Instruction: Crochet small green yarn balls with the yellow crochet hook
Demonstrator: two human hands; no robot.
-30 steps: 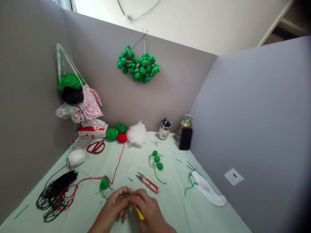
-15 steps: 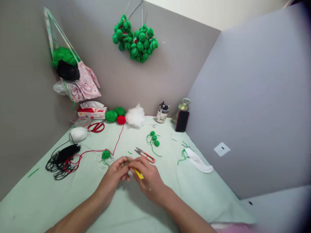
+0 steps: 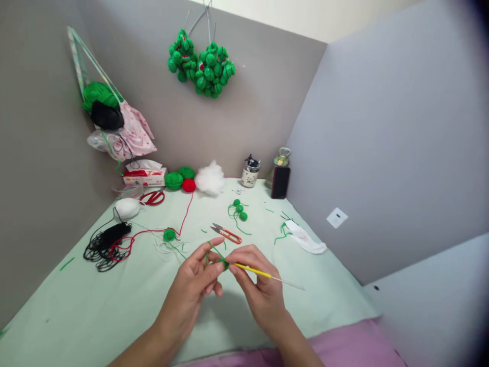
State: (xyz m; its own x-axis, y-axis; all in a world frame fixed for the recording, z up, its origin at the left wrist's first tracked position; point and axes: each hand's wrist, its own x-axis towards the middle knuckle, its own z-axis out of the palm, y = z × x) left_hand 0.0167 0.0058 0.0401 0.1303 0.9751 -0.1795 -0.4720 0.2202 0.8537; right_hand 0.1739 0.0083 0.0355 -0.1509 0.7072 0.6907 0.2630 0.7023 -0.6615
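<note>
My left hand (image 3: pixel 197 275) pinches a small piece of green crochet (image 3: pixel 225 265), with green yarn (image 3: pixel 216 249) stretched over the raised index finger. Between the fingers of my right hand (image 3: pixel 260 283) is a crochet hook (image 3: pixel 252 269) with a yellow grip, its thin shaft pointing out to the right. The hook's working end meets the green piece, where fingers partly hide it. A strand runs toward a little green yarn ball (image 3: pixel 169 234) on the left. Orange thread snips (image 3: pixel 226 233) lie just beyond my hands.
Black yarn (image 3: pixel 107 243), a white yarn ball (image 3: pixel 127 208) and red scissors (image 3: pixel 153 198) lie left. Along the back stand a tissue box (image 3: pixel 145 176), white stuffing (image 3: pixel 210 178), a jar (image 3: pixel 250 174) and a phone (image 3: pixel 280 182). Small green balls (image 3: pixel 239 209) and white fabric (image 3: pixel 305 237) lie right.
My hands have moved slightly apart, and the hook has swung to point right, showing more of its length. Yarn now shows stretched over my left index finger. The camera view has shifted.
</note>
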